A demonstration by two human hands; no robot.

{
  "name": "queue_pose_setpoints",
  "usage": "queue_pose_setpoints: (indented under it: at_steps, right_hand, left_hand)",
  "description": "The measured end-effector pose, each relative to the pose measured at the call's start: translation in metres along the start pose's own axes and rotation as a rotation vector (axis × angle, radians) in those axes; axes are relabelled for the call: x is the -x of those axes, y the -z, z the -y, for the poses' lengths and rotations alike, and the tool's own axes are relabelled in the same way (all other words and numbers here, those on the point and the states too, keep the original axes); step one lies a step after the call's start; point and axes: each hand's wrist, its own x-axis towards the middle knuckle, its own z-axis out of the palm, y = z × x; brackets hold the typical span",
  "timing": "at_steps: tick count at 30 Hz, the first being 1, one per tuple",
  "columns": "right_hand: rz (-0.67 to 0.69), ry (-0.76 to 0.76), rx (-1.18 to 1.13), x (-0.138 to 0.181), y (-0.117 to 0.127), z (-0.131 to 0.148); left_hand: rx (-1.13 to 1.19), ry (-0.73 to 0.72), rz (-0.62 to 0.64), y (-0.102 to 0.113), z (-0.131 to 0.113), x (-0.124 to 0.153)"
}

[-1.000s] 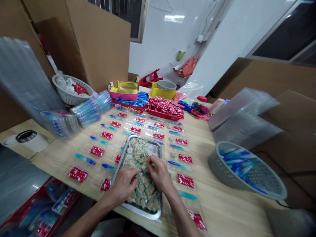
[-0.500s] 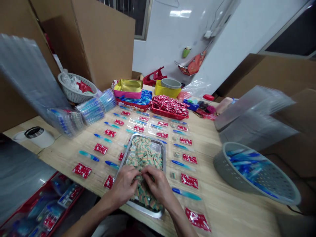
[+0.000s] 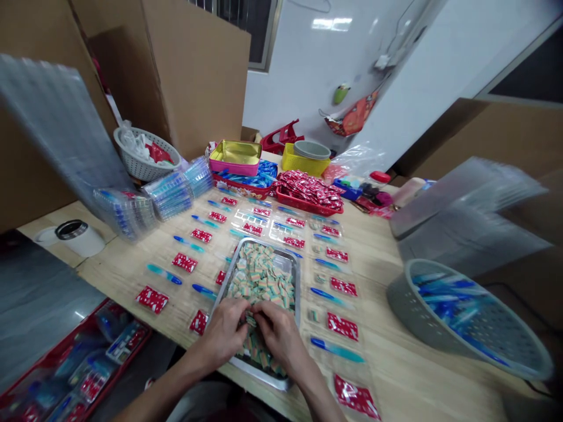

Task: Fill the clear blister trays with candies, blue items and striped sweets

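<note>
Head view: your hands are closing together over the near end of the tray.

Your left hand (image 3: 223, 335) and right hand (image 3: 280, 335) are drawing back from the middle of the metal tray (image 3: 296, 274) toward the lower centre of the frame. The fingertips are now meeting in a narrow pinch over the striped sweets (image 3: 264, 278), which suggests you are handling single pieces. Your knuckles are hiding the pinch, so I cannot tell whether either hand is gripping one. The grey basket (image 3: 398, 299) at lower right is blurring.

Bright, even light from overhead; glare patch on white wall (image 3: 332, 24). Only faint shadow under my right hand (image 3: 279, 335). Edges bend, fisheye. Grey basket (image 3: 409, 306) and clear sheets (image 3: 57, 123) smeared; centre sharp.
</note>
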Motion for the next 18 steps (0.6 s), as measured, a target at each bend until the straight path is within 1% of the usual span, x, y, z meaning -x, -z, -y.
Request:
queue_pose_setpoints:
  at_steps: [5,8,14,18]
  right_hand:
    - [0.036,0.015,-0.002,0.0028,0.005,0.0034]
    - [0.067,0.043,0.034,0.006,0.0087,0.0038]
    - [0.024,0.125,0.106,0.0091,0.0028,-0.0038]
    - [0.029,0.128,0.097,0.0084,0.0017,-0.0031]
  left_hand:
    - [-0.005,0.002,-0.011,-0.0032,0.0036,-0.0004]
    - [-0.02,0.002,-0.007,-0.0028,0.0034,-0.0007]
    - [-0.046,0.009,0.007,0.0001,0.0017,-0.0015]
    - [-0.042,-0.007,0.016,-0.0008,0.0037,-0.0017]
